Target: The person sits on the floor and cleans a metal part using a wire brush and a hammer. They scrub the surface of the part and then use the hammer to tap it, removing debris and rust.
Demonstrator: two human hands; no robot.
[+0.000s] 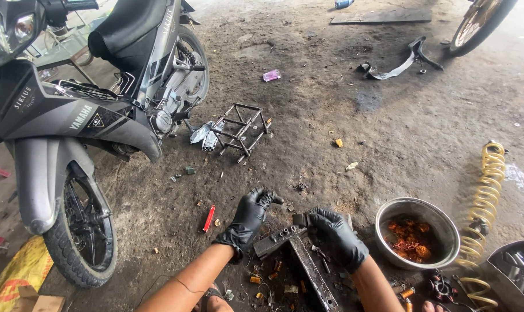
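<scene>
While both black-gloved hands work low in the frame, the right hand (pixel 338 237) grips the top end of a T-shaped steel bar (pixel 299 254), fingers curled tight on a small dark block there. The bar's long leg runs off toward five o'clock on the dirt. At ten o'clock from that grip, the left hand (pixel 249 216) hovers half-curled, fingertips pinched; whether it holds anything, I cannot tell. A metal bowl (pixel 441 222) of rusty orange parts sits at three o'clock.
</scene>
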